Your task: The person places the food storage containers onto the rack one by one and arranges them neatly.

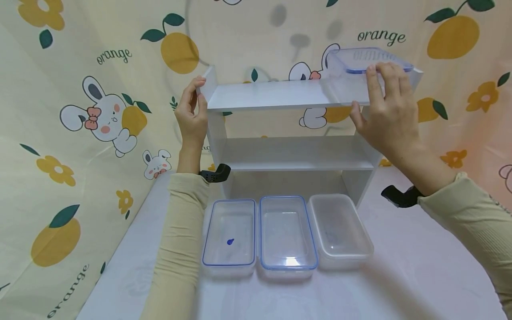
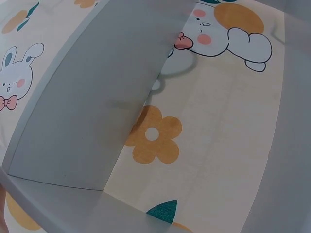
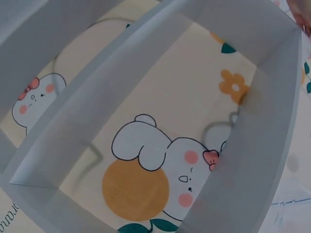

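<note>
Blue-rimmed clear plastic, the rectangular box (image 1: 370, 55) sits atop the right end of the white shelf unit (image 1: 264, 94), just beyond the right hand (image 1: 394, 106), whose unclenched fingers touch its near edge, while the left hand (image 1: 192, 106) grips the unit's left side.

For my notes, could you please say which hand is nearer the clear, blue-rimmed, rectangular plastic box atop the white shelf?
The right hand, at the front of the box; the left hand is at the left end of the shelf.
</note>
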A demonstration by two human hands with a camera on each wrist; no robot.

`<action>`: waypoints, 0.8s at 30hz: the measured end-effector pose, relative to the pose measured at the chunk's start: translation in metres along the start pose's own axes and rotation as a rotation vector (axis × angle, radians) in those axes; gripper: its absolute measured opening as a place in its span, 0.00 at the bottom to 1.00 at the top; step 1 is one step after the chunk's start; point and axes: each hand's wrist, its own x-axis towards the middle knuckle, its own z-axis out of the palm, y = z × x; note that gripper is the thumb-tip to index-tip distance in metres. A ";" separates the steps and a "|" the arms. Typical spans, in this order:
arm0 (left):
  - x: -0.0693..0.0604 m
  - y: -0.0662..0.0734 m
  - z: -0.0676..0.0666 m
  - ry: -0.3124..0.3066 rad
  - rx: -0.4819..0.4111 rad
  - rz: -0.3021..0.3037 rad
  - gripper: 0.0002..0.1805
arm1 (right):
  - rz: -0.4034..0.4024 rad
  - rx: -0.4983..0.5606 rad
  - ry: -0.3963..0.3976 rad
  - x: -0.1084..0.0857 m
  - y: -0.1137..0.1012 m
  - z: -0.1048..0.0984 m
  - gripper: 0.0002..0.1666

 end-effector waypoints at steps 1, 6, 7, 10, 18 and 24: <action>0.000 -0.001 0.000 0.000 0.000 -0.001 0.16 | -0.001 -0.002 -0.001 0.000 0.000 0.000 0.34; 0.004 -0.020 0.000 0.004 0.009 0.002 0.16 | -0.017 -0.018 -0.009 0.001 0.001 0.000 0.34; 0.005 -0.024 0.000 0.007 0.011 0.001 0.16 | -0.022 -0.020 -0.010 0.000 0.001 0.000 0.34; 0.006 -0.031 0.000 0.010 0.014 -0.003 0.16 | -0.029 -0.010 -0.008 -0.002 0.000 0.000 0.35; 0.006 -0.032 -0.001 0.004 0.018 0.009 0.16 | -0.024 0.084 0.040 -0.015 -0.007 -0.002 0.33; 0.007 -0.030 0.000 0.012 0.017 -0.003 0.16 | -0.023 0.122 0.029 -0.025 -0.013 -0.007 0.32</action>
